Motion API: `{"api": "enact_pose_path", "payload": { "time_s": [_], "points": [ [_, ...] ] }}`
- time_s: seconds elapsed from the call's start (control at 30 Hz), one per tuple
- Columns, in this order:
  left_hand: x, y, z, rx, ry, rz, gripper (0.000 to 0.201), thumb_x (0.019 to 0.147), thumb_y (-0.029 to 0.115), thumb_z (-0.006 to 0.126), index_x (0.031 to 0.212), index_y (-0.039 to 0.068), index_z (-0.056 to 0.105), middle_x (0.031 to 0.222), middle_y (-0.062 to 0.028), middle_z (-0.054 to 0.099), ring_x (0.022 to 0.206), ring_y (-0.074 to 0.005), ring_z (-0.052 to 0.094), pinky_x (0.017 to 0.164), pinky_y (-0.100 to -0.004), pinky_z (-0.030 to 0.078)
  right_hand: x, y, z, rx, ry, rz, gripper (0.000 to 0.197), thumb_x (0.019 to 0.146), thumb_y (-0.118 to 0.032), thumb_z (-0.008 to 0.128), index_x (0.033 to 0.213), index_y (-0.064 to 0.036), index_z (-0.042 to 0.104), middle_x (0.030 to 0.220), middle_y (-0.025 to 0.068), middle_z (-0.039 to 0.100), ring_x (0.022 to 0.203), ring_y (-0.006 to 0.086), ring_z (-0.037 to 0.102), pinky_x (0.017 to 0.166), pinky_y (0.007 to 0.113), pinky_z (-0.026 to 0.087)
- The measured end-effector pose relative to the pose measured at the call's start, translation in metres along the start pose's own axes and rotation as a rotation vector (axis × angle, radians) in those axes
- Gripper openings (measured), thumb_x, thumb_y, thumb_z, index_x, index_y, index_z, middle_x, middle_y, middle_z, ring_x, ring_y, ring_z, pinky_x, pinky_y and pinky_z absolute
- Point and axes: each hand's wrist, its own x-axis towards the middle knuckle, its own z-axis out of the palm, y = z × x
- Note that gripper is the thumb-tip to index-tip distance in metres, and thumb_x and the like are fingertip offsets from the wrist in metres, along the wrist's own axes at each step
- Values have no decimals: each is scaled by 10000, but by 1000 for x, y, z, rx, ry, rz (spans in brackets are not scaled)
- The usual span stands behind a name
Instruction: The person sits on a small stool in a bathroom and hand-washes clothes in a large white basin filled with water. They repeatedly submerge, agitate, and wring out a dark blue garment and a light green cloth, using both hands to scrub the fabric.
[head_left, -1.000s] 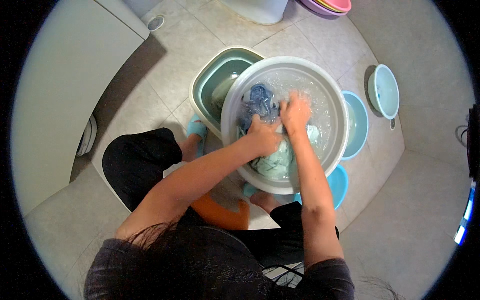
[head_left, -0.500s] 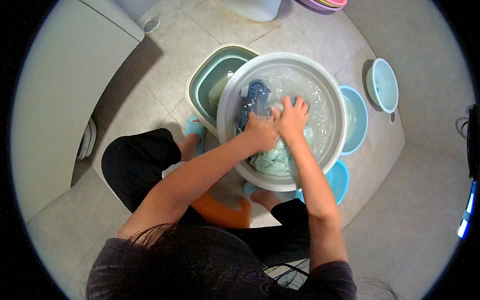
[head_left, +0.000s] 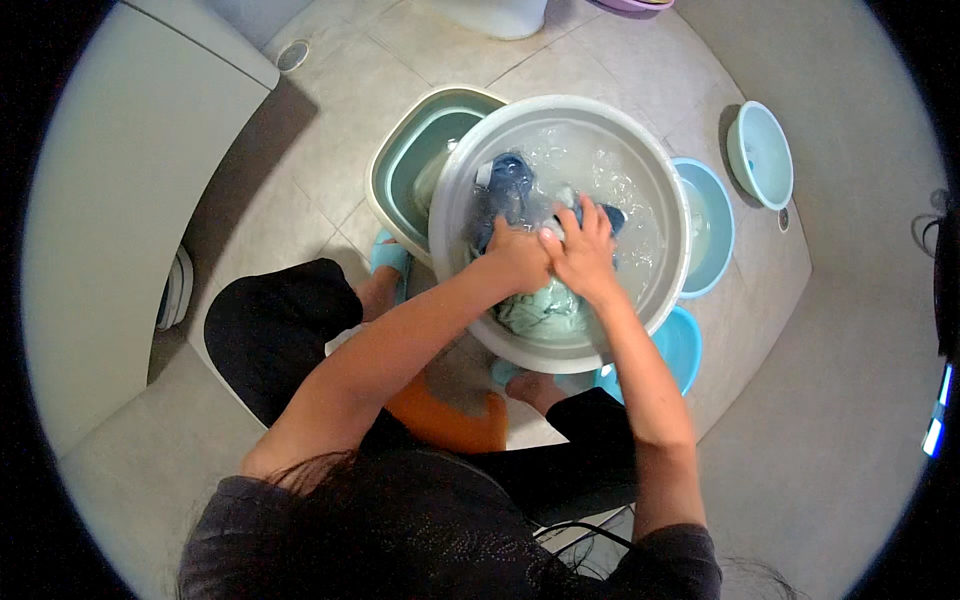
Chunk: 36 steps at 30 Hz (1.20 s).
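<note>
A large round white basin (head_left: 452,292) of sudsy water stands in front of me with wet clothes in it. My left hand (head_left: 518,258) is closed, knuckles up, on the dark blue garment (head_left: 508,185); its fingertips are hidden in the cloth and water. Beside it, almost touching, my right hand (head_left: 585,250) lies over the wet clothes with its fingers stretched out and apart. More dark blue cloth (head_left: 615,217) shows past the right fingers. Below both hands a pale green garment (head_left: 545,312) bunches in the water.
A green tub (head_left: 392,170) with a light rim and water sits left of the basin, partly beneath it. Light blue basins (head_left: 722,228) (head_left: 686,345) stand on the right, and another basin (head_left: 760,155) leans on the wall. A white cabinet (head_left: 130,200) fills the left side.
My right hand has shifted slightly down and its fingers have drawn a little closer together. More dark blue cloth shows beside it. The left hand stays on the blue garment. The view has shifted slightly.
</note>
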Motion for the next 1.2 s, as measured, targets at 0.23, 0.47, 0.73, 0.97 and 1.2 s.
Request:
{"api": "enact_pose_path", "payload": {
  "time_s": [0.23, 0.47, 0.73, 0.97, 1.2],
  "points": [
    [-7, 7, 13, -82, 368, 41, 253, 764, 300, 502, 985, 300, 625, 1341, -204, 272, 1072, -340, 427, 839, -559, 289, 68, 68, 23, 188, 41, 353, 438, 851, -377, 423, 1178, -94, 487, 1187, 234, 453, 1110, 381, 412, 957, 413, 300],
    [-23, 5, 27, -145, 514, 30, 221, 799, 334, 502, 958, 262, 637, 1354, -213, 212, 1138, -390, 301, 874, -547, 259, 15, 40, -37, 476, -144, -80, 371, 896, -336, 356, 1134, -98, 511, 1209, 194, 453, 1192, 347, 346, 960, 419, 295],
    [-23, 15, 18, -98, 511, 65, 248, 771, 224, 485, 959, 263, 642, 1321, -215, 262, 1106, -403, 329, 866, -549, 271, 56, 51, 14, 180, 28, 289, 384, 880, -376, 379, 1174, -147, 471, 1182, 183, 463, 1139, 366, 376, 917, 414, 341],
    [-66, 17, -28, -277, 304, -221, 207, 793, 303, 513, 907, 191, 644, 1106, -189, 416, 893, -350, 493, 764, -455, 408, 49, 52, -85, 646, -16, 1, 322, 885, -321, 420, 1069, -88, 542, 983, 164, 570, 1002, 313, 479, 852, 366, 373],
    [-18, 7, -51, -80, 883, 1, 289, 706, 220, 633, 898, 17, 561, 923, -152, 473, 810, -299, 531, 657, -391, 466, -8, 65, -61, 62, -112, -266, 406, 769, -140, 578, 1167, -195, 519, 1321, 90, 350, 1243, 335, 242, 1017, 432, 232]
  ]
}}
